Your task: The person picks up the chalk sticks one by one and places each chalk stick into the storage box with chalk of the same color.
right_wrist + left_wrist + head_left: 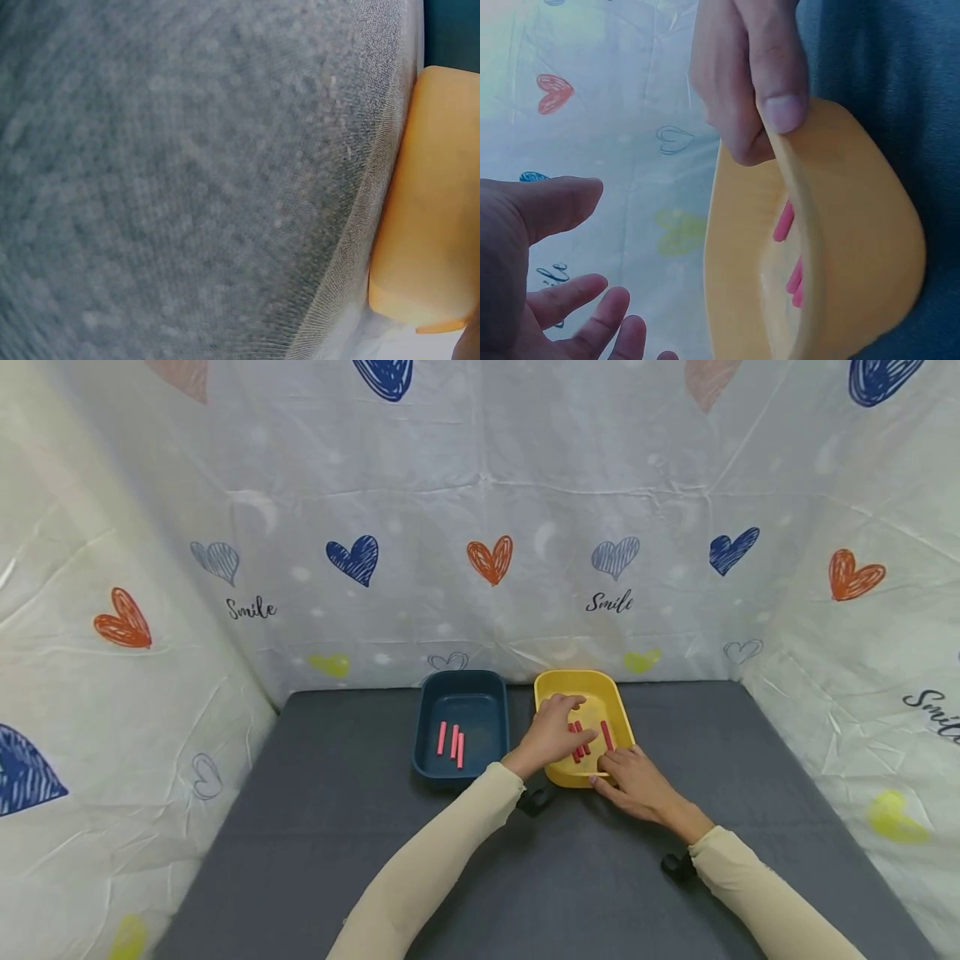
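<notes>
A yellow tray (600, 682) stands at the back middle of the grey table, with a few pink sticks (606, 735) lying in it. My left hand (552, 731) hovers over the tray with its fingers spread and nothing in them. In the left wrist view that hand (525, 255) shows an empty palm beside the yellow tray (862, 247). My right hand (630, 781) holds the tray's near rim; the left wrist view shows its thumb (784, 105) pressed over the rim, with the pink sticks (783, 223) just inside. The right wrist view shows only grey cloth and the yellow tray (431, 202).
A dark blue tray (461, 677) stands just left of the yellow one, with three pink sticks (451, 740) in it. The grey table (315, 827) is walled on three sides by white sheets printed with hearts.
</notes>
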{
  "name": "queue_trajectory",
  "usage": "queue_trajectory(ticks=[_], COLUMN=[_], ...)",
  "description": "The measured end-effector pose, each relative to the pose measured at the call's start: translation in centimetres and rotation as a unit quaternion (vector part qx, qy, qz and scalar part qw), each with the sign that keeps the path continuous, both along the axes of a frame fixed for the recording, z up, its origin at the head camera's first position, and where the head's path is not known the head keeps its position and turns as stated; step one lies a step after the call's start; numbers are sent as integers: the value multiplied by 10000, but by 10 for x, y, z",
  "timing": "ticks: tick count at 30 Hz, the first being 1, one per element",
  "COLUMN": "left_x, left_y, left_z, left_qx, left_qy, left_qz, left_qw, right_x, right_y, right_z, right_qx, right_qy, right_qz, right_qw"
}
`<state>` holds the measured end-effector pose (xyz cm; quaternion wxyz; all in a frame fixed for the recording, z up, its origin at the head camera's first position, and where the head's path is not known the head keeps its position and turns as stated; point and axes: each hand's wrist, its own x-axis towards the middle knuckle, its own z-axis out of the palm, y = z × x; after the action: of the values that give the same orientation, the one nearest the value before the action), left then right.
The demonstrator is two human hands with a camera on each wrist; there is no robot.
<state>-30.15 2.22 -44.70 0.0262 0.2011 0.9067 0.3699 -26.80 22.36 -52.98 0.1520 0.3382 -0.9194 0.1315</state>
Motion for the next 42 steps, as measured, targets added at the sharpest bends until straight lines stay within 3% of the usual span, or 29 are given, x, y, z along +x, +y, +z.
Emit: queue_trajectory(ticks=[8,18,34,42], left_x=[14,36,63,64], left_y=[-21,-46,-94,-112], left_z=[-7,-14,-26,-27], left_qx=[391,255,102,227], left_qy=[-64,97,205,888], left_qz=[-89,-105,349,496], left_qw=[9992,9996,9991,9946], right_x=[0,-2,-3,-4], right_y=[0,-1,-3,-2], right_z=[0,0,5,15], right_qx=[3,39,-138,-404], right_qy=[-32,18,-425,-585], right_qz=[-14,5,-11,93], right_qw=[10000,10000,9990,9974])
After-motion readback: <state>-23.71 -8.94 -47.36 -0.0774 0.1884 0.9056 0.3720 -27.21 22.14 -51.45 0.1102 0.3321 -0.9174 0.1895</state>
